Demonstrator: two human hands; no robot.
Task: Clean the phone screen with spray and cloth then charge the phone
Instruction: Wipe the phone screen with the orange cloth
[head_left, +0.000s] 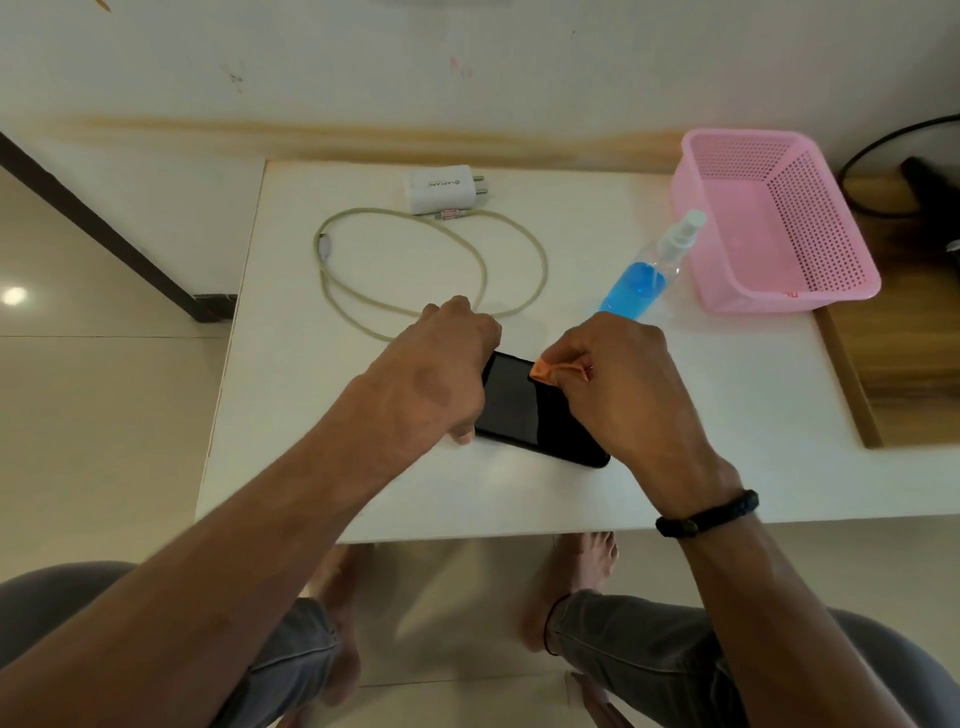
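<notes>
Here the right hand (618, 384) is bunched tight around a small orange cloth (550, 371), pressing it onto the far right part of the phone (530, 410) screen. The left hand (447, 374) is curled along the phone's left edge, fingers closed against it and steadying it on the table (727, 415).

The wiping step looks to be under way. Whether the screen has been sprayed cannot be read from the dark glass; the spray bottle (649, 270), about half full of blue liquid, lies on its side just beyond the right hand, beside the pink basket (769, 223). Charging is not yet begun: the cable (431, 270) lies looped on the far part of the table, its plug end free at the left, joined to the white charger (441, 188) near the wall, well apart from the phone.

The phone lies flat, screen up, near the table's middle. Its long axis runs diagonally, from far left to near right; which end holds the charging port cannot be told.
</notes>
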